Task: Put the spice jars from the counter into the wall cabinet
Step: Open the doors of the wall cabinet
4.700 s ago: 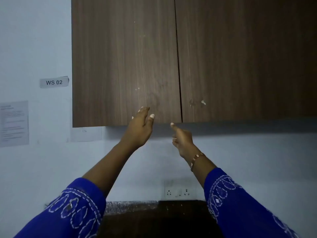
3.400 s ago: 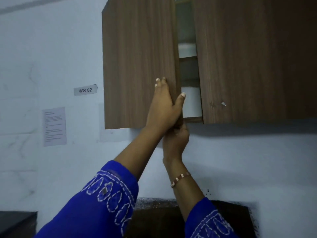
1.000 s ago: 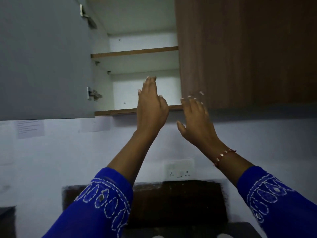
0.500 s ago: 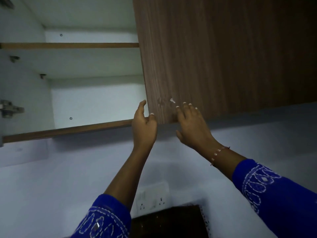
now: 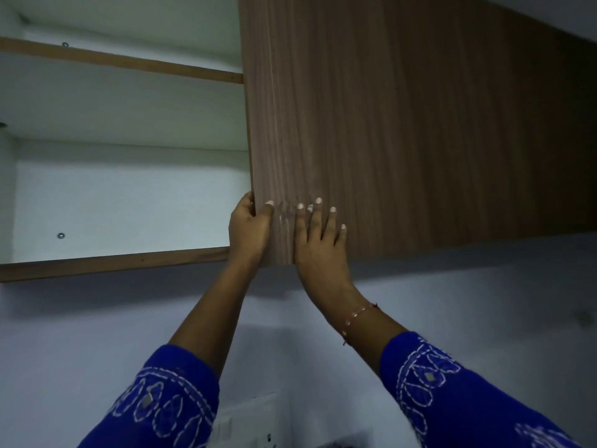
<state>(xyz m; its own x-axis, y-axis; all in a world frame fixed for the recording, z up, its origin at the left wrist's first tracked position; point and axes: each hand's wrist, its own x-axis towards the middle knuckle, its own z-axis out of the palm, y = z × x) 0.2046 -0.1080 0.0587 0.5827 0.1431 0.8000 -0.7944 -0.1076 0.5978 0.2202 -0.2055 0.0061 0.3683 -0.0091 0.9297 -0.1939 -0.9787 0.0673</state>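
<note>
The left hand [image 5: 248, 227] is hooking its fingers round the door [image 5: 387, 130] edge, seemingly to swing it open; the right hand [image 5: 318, 240] is lying flat, fingers spread, steadying at three o'clock. Jars are out of view.

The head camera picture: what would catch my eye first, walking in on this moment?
Two bare hands reach up at a brown wood-grain cabinet door: the left hand curls around the door's free edge, and the right hand lies flat on its face beside it. To the left, the open half of the wall cabinet shows pale shelves with nothing visible on them. Bright blue embroidered sleeves fill the bottom of the view.
</note>
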